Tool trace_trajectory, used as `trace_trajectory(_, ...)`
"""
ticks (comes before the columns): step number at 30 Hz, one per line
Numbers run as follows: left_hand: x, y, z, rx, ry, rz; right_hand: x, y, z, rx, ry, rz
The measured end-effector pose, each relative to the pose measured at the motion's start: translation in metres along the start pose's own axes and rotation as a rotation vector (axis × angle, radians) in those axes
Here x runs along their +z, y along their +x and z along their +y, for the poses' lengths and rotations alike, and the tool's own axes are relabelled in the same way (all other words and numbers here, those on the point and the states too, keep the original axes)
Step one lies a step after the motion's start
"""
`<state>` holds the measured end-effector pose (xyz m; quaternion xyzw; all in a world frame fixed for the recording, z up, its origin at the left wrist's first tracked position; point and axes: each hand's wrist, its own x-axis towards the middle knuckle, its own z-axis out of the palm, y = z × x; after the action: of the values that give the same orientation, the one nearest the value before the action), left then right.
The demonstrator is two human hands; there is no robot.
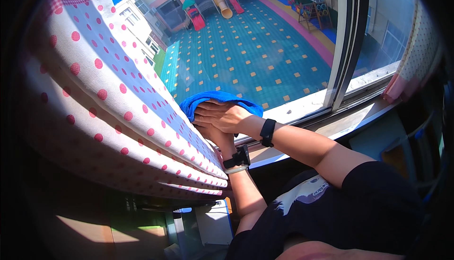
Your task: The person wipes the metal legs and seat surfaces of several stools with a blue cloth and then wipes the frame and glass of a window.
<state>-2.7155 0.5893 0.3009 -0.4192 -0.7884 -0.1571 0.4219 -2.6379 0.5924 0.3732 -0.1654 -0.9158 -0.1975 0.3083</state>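
A blue cloth (pixel 221 96) lies bunched against the window glass (pixel 248 61), low down near the frame. My right hand (pixel 225 116) is laid flat across it, fingers pointing left, and partly covers my left hand (pixel 212 132). The left hand reaches up from below beside the curtain, with its fingers mostly hidden behind the right hand and the cloth. Both hands press the cloth to the pane. On my left wrist are a black watch-like device (pixel 242 156) and a pale bangle (pixel 236 170); a black band (pixel 268 132) circles my right wrist.
A white curtain with pink dots (pixel 117 93) hangs close on the left. To the right are the window's upright frame (pixel 349 43), the sill (pixel 328 128) and another curtain (pixel 418 54). Below stands a white panel (pixel 214 222). Outside, a play yard (pixel 212 47) has slides.
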Motion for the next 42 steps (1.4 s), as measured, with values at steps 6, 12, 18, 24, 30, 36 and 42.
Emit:
trace_trajectory(6,-0.018,-0.031,0.018,0.301,0.148,-0.272,-0.020,-0.043,0.022,0.062,0.055,-0.001)
trace_trajectory(12,-0.104,0.015,0.055,-0.241,-1.084,-0.279,-0.083,-0.068,0.062,0.147,-0.109,0.081)
trace_trajectory(18,-0.142,0.040,0.093,-0.087,-1.131,-0.111,-0.114,-0.077,0.102,0.236,-0.249,0.275)
trace_trajectory(24,-0.188,0.080,0.114,-0.023,-0.946,-0.256,-0.150,-0.065,0.139,0.261,-0.351,0.480)
trace_trajectory(30,-0.195,0.107,0.125,0.213,-0.857,0.225,-0.188,-0.067,0.164,0.298,-0.375,0.394)
trace_trajectory(36,-0.212,0.100,0.119,0.261,-0.857,0.125,-0.202,-0.076,0.134,0.411,-0.329,0.285)
trace_trajectory(42,-0.168,0.065,0.132,0.234,-0.900,0.256,-0.150,-0.099,0.129,0.491,-0.344,0.395)
